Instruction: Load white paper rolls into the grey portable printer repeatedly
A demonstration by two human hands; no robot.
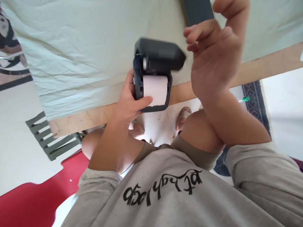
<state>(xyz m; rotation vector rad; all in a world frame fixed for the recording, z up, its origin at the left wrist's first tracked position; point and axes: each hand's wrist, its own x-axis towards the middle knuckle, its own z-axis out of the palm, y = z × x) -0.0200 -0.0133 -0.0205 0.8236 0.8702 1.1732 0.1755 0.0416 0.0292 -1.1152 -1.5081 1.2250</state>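
My left hand [127, 101] grips a small black portable receipt printer [137, 71] from its left side, over the front edge of the table. The printer's lid [161, 55] stands raised and is blurred. Inside lies a roll of white paper [156, 88] with a torn front edge; my left thumb rests on it. To the right of the printer, my right hand [213, 60] is up in the air with nothing in it, some fingers bent and apart. Just beyond its fingertips a dark, flat, phone-like object [199, 12] lies on the table, partly out of view.
A pale green cloth [94, 41] covers the table, with a bare wooden edge [78, 121] towards me. Below are my legs and sandals, a dark green slatted piece [54, 142], a red surface [35, 201] and a patterned mat [255, 104].
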